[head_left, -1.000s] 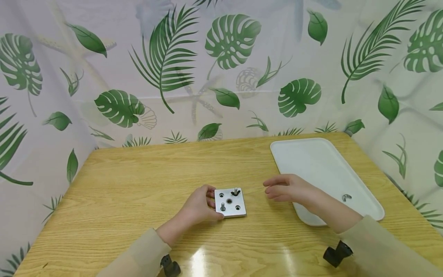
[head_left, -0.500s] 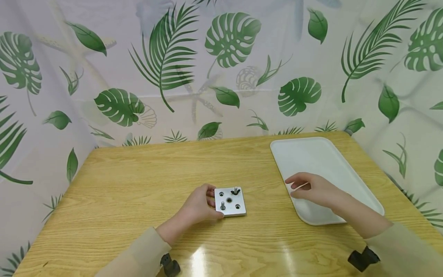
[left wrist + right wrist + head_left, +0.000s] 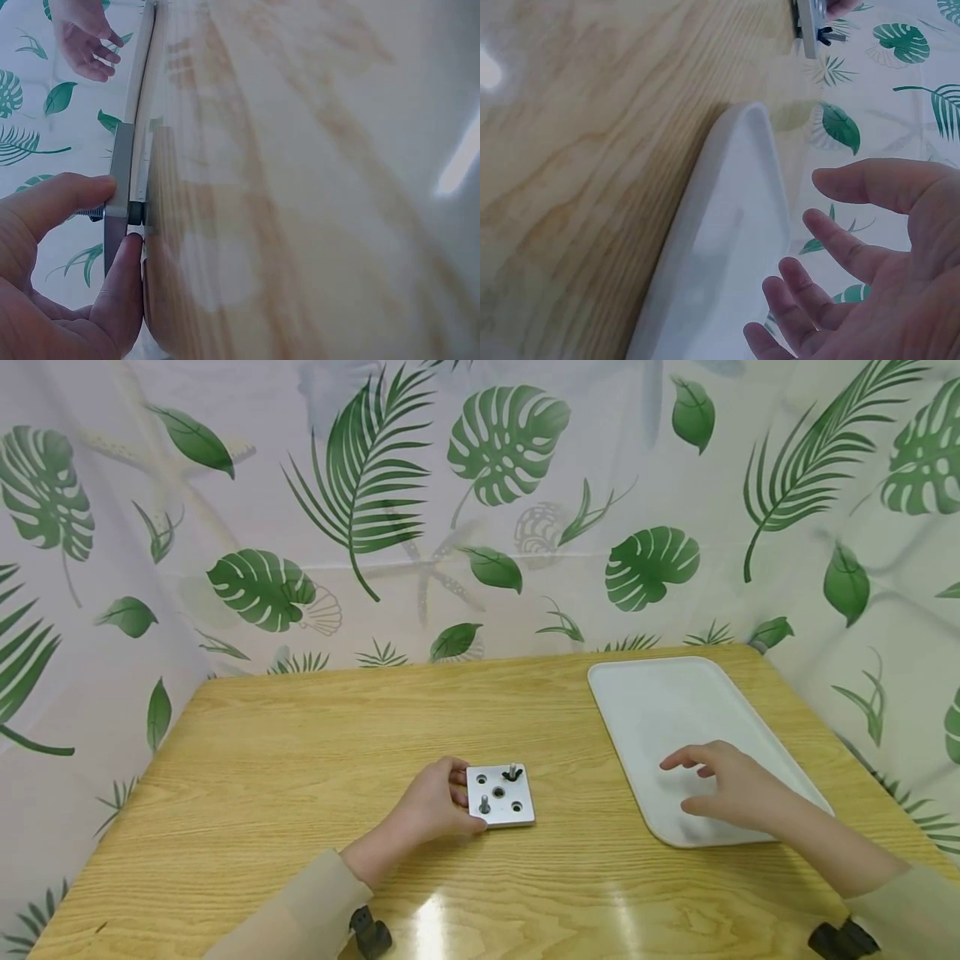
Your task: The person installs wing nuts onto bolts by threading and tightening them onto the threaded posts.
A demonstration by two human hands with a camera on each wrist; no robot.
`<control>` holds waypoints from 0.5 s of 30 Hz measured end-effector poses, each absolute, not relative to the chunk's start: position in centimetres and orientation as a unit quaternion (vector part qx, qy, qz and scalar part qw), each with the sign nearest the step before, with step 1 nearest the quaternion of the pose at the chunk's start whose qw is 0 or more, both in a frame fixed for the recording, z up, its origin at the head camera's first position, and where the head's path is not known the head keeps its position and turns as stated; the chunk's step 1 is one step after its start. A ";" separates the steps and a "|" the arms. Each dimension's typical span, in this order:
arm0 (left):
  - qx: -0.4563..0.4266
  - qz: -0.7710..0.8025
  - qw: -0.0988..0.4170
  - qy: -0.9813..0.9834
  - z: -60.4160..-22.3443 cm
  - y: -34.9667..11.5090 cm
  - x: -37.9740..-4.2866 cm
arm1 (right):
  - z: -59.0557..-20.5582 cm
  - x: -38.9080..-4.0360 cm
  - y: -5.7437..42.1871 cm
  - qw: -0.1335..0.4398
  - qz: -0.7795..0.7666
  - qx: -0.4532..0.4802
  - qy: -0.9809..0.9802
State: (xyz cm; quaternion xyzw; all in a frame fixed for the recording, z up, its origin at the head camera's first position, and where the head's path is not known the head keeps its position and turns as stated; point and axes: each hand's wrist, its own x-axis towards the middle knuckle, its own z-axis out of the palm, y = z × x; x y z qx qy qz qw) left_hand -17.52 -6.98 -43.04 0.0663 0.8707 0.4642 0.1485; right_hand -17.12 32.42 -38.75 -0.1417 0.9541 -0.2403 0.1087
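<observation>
My left hand [image 3: 429, 802] holds the left edge of a square metal plate [image 3: 510, 795] on the wooden table. In the left wrist view, the thumb lies on the upper face of the plate [image 3: 119, 154] and a finger reaches under it. Two bolts stand up from the plate; a dark wing nut [image 3: 513, 774] sits around the far one, while the near bolt [image 3: 484, 807] has no nut. Over the white tray [image 3: 667, 710] hovers my right hand [image 3: 738, 789], fingers spread and loosely bent, holding nothing. It hides part of the tray; the loose wing nut there is out of sight.
The wooden table [image 3: 337, 727] extends left of and behind the plate. A leaf-patterned cloth [image 3: 420, 527] hangs behind the table and along its sides. The tray's raised rim [image 3: 617, 752] faces the plate.
My right hand has moved right, from beside the tray to above it, and its fingers have spread. It now covers where the loose wing nut was seen. My left hand and the plate stay put.
</observation>
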 end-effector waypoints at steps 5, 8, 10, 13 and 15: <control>0.067 0.466 0.150 0.869 -43.1 -7.0 -17.5 | -39.3 -16.8 33.6 0.083 -0.201 -0.140 0.966; 0.066 0.469 0.151 0.867 -43.1 -7.1 -17.5 | -39.5 -16.6 34.4 0.065 -0.174 -0.134 0.973; 0.065 0.471 0.151 0.867 -43.2 -7.1 -17.5 | -39.5 -16.6 34.9 0.055 -0.154 -0.128 0.978; 0.065 0.472 0.150 0.866 -43.2 -7.1 -17.6 | -39.6 -16.6 35.5 0.048 -0.123 -0.118 0.984; 0.064 0.473 0.150 0.866 -43.2 -7.2 -17.6 | -39.8 -16.6 35.9 0.049 -0.109 -0.112 0.986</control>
